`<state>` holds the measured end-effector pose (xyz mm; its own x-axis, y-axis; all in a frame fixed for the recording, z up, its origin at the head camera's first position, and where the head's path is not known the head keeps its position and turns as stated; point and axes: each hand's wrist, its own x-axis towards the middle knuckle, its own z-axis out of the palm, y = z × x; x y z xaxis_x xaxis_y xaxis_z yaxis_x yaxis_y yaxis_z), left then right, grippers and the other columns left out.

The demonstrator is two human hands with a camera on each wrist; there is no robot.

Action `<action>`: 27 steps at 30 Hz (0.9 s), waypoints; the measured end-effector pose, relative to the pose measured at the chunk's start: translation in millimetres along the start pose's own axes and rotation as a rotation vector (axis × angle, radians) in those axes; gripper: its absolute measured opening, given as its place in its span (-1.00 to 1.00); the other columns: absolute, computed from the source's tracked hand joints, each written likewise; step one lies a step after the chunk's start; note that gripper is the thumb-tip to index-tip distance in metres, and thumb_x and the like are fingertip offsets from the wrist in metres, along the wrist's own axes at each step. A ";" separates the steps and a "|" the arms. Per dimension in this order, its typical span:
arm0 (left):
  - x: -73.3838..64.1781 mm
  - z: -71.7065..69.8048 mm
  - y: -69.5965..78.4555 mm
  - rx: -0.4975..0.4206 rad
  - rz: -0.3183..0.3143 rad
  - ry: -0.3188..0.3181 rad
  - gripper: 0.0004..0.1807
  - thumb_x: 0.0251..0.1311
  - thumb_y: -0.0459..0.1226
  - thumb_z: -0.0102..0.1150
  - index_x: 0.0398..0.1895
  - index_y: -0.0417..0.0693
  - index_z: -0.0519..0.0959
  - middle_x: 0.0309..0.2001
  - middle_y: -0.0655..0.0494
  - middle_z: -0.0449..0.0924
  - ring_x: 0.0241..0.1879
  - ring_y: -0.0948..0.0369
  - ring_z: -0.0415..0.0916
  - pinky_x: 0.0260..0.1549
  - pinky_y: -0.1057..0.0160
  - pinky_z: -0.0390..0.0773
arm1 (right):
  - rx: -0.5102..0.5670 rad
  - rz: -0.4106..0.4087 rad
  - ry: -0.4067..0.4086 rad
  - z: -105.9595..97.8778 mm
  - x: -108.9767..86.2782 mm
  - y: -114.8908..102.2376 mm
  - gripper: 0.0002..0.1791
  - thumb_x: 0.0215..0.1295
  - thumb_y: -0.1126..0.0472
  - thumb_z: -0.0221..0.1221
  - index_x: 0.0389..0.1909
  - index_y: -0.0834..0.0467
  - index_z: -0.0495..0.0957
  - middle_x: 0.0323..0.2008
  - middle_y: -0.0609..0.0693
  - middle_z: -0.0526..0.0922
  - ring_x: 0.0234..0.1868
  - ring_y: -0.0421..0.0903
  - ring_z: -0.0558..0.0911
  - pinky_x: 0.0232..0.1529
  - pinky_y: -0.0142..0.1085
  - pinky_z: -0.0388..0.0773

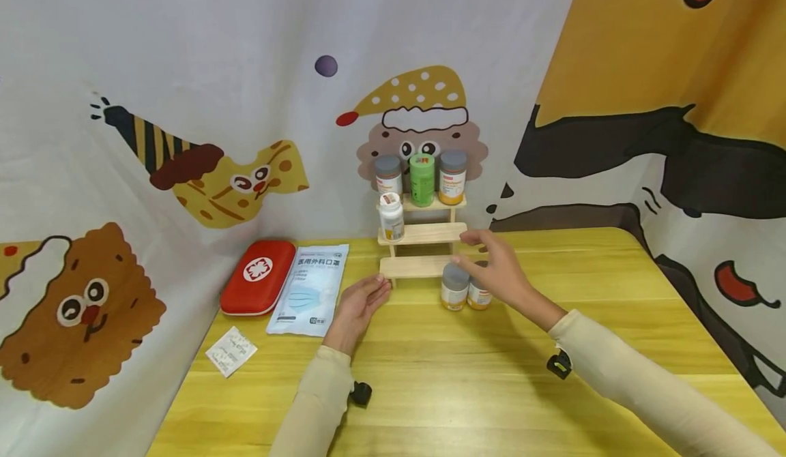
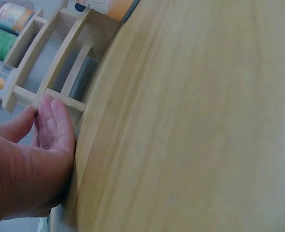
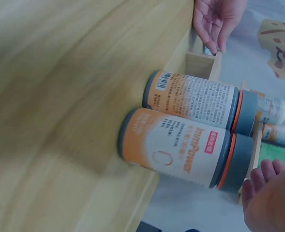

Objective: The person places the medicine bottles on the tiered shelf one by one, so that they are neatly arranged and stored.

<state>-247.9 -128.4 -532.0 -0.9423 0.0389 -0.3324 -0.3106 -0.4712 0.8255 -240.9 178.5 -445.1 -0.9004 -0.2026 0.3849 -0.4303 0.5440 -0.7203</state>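
Pinching the left end of the lowest tier of the wooden stand (image 1: pixel 413 267), the left hand (image 1: pixel 361 301) has its thumb and fingers closed lightly on that corner, a hold that probably steadies the light frame. The right hand (image 1: pixel 499 266) has hold of nothing: thumb and fingers are bowed well apart beside the stand's right end, a spread that seems wide enough for a jar. Just below it, the two grey-lidded jars (image 1: pixel 455 288) stand upright side by side on the table (image 1: pixel 424 402), close in front of the stand's right end, perhaps set there to be within easy reach. On the top tier a green bottle (image 1: pixel 422 183) stands between a left jar (image 1: pixel 388 179) and a right jar (image 1: pixel 452 179), likely spaced so that each label shows; a white bottle (image 1: pixel 391 218) stands at the left of the middle tier, below them. Off to the left, a red case (image 1: pixel 258 277), a mask packet (image 1: pixel 309 290) and a small sachet (image 1: pixel 231 351) lie flat, apparently aside from the hands' work.
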 end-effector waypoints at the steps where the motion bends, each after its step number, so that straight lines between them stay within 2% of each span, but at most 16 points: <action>1: -0.2 -0.6 0.5 0.005 0.001 -0.002 -0.59 0.52 -0.40 0.16 0.34 -0.41 0.49 -0.04 -0.06 0.77 -0.02 0.16 0.78 0.28 0.11 0.73 | -0.003 0.001 -0.006 -1.4 -3.1 1.6 -0.39 0.40 0.01 0.41 0.34 0.19 0.51 0.24 0.14 0.63 0.26 0.14 0.59 0.28 0.21 0.64; 7: -0.4 -1.7 2.3 0.016 -0.002 -0.022 -0.56 0.54 -0.40 0.14 0.39 -0.41 0.45 -0.01 -0.07 0.77 0.03 0.13 0.77 0.34 0.07 0.69 | -0.039 0.011 -0.048 -12.7 -17.9 14.3 -0.32 0.35 0.01 0.46 0.41 0.12 0.48 0.31 0.11 0.61 0.33 0.13 0.55 0.41 0.20 0.53; 12: -0.9 -3.4 2.4 0.013 -0.003 -0.019 -0.57 0.53 -0.40 0.15 0.37 -0.41 0.46 -0.03 -0.06 0.77 0.03 0.12 0.77 0.33 0.08 0.70 | -0.071 -0.015 -0.087 -18.4 -23.9 27.8 -0.27 0.29 0.06 0.51 0.42 0.13 0.47 0.32 0.12 0.61 0.32 0.14 0.56 0.39 0.23 0.55; 19: -3.3 -5.5 2.4 0.018 -0.007 0.007 -0.57 0.53 -0.41 0.14 0.37 -0.41 0.46 -0.03 -0.05 0.77 0.01 0.14 0.77 0.34 0.08 0.69 | -0.027 -0.003 -0.140 -18.1 -33.3 41.6 -0.24 0.29 0.07 0.50 0.44 0.18 0.45 0.32 0.19 0.60 0.34 0.22 0.57 0.39 0.26 0.55; 27: -0.8 -1.5 1.8 0.011 -0.010 -0.016 -0.58 0.53 -0.41 0.14 0.37 -0.40 0.47 -0.06 -0.01 0.77 -0.01 0.17 0.77 0.31 0.12 0.71 | -0.061 0.029 -0.136 -19.9 -36.1 53.8 -0.22 0.30 0.02 0.49 0.45 0.20 0.45 0.34 0.19 0.59 0.33 0.21 0.58 0.37 0.25 0.58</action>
<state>-247.5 -130.6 -530.9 -0.9411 0.0573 -0.3332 -0.3211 -0.4607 0.8274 -230.3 231.3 -486.3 -0.9147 -0.2921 0.2794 -0.4027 0.5988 -0.6923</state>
